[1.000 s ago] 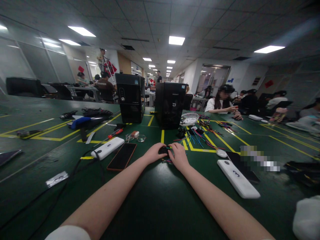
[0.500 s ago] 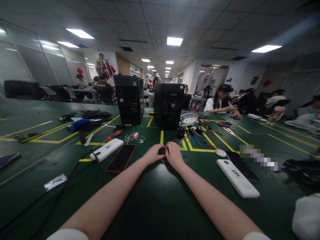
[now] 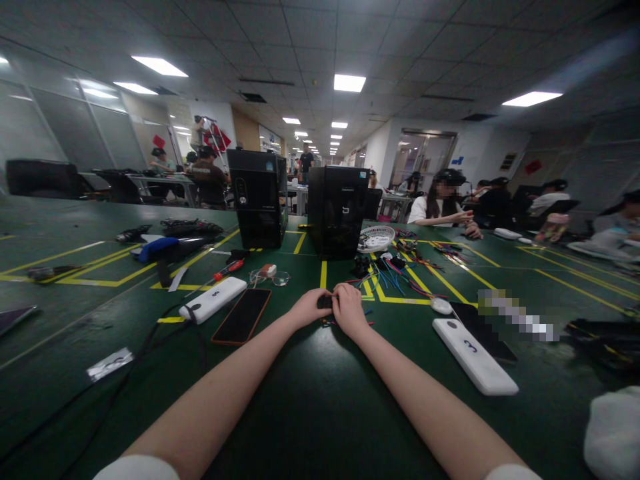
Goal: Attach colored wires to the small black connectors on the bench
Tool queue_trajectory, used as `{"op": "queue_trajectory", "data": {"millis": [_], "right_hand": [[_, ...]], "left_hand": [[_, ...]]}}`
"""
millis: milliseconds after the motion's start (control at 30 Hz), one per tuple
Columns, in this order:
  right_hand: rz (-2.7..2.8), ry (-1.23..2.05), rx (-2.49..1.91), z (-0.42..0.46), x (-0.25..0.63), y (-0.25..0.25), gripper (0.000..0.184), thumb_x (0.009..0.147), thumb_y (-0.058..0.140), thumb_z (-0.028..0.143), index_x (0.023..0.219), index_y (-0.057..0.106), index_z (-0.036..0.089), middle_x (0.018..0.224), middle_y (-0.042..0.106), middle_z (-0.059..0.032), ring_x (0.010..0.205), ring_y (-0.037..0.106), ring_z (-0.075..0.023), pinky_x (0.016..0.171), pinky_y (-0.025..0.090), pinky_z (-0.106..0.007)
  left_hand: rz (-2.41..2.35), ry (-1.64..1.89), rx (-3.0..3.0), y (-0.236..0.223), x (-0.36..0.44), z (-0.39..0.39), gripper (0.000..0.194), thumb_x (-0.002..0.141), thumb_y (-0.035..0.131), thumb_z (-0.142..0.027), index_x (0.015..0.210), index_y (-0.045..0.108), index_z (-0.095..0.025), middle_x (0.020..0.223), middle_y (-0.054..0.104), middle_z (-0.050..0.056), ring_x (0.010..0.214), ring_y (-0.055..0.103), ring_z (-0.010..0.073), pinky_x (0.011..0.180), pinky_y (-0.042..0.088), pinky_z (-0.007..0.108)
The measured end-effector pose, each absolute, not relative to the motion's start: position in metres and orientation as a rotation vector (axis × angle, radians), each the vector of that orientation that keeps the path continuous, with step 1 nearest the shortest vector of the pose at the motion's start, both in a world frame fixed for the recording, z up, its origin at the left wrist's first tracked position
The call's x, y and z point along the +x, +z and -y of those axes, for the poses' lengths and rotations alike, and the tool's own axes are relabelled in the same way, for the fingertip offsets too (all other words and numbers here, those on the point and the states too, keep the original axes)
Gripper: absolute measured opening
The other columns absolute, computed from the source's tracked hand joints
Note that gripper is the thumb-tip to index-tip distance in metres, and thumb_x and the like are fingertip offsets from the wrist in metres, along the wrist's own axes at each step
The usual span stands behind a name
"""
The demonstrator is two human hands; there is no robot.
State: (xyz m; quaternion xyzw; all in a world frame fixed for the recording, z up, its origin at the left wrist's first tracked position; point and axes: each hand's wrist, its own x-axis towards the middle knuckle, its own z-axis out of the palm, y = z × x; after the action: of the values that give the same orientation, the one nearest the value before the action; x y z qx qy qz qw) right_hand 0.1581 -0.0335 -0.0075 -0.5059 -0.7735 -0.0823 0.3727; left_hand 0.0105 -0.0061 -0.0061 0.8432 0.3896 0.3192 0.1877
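At the middle of the green table (image 3: pixel 310 407), my left hand (image 3: pixel 309 308) and my right hand (image 3: pixel 349 308) meet around a small black part (image 3: pixel 325 302). Both are closed on it, fingers and thumbs pinching from either side. Its kind is too small to make out, and the right fingers cover some of it. Short coloured wires (image 3: pixel 327 323) show under the hands. Just beyond my right hand lies a bundle of blue, red and black wires (image 3: pixel 393 275). A phone with an orange edge (image 3: pixel 243 317) rests left of my left hand.
Two black computer towers (image 3: pixel 257 200) stand ahead. White power banks lie left (image 3: pixel 214 300) and right (image 3: pixel 475 355). Eyeglasses (image 3: pixel 280 279), a red screwdriver (image 3: pixel 229 269), a white basket (image 3: pixel 377 238) and a black cable (image 3: pixel 135 373) are also on the table. A co-worker (image 3: pixel 443 203) sits across, right.
My hands stay in nearly the same place, still on the small black part. In the background, a standing person shows more fully between the towers.
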Motion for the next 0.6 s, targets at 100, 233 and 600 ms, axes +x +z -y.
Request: {"op": "queue_trajectory", "data": {"millis": [100, 233, 600], "right_hand": [[1.964, -0.18, -1.295, 0.0318, 0.1587, -0.0095, 0.009, 0.077, 0.042, 0.013, 0.083, 0.048, 0.018, 0.092, 0.052, -0.0071, 0.092, 0.043, -0.0203, 0.083, 0.03, -0.035], [1.935, -0.124, -1.285, 0.028, 0.1606, -0.0123, 0.009, 0.077, 0.042, 0.013, 0.081, 0.048, 0.018, 0.091, 0.051, -0.0066, 0.092, 0.043, -0.0199, 0.083, 0.031, -0.035], [1.975, -0.16, -1.243, 0.0333, 0.1616, -0.0073, 0.011, 0.078, 0.045, 0.017, 0.084, 0.054, 0.019, 0.091, 0.052, -0.006, 0.093, 0.044, -0.0197, 0.086, 0.031, -0.037]], "left_hand": [[-1.09, 0.893, 2.359, -0.0082, 0.0099, 0.0044, 0.026, 0.068, 0.063, -0.026, 0.091, 0.059, -0.016, 0.089, 0.061, 0.004, 0.082, 0.057, 0.0195, 0.073, 0.044, 0.029], [-1.083, 0.888, 2.331, -0.0087, 0.0099, 0.0036, 0.027, 0.068, 0.064, -0.027, 0.092, 0.058, -0.017, 0.089, 0.061, 0.003, 0.082, 0.057, 0.0189, 0.074, 0.044, 0.029], [-1.073, 0.912, 2.332, -0.0034, 0.0083, 0.0092, 0.027, 0.067, 0.065, -0.026, 0.092, 0.058, -0.017, 0.089, 0.06, 0.004, 0.083, 0.056, 0.0197, 0.075, 0.044, 0.03]]}}
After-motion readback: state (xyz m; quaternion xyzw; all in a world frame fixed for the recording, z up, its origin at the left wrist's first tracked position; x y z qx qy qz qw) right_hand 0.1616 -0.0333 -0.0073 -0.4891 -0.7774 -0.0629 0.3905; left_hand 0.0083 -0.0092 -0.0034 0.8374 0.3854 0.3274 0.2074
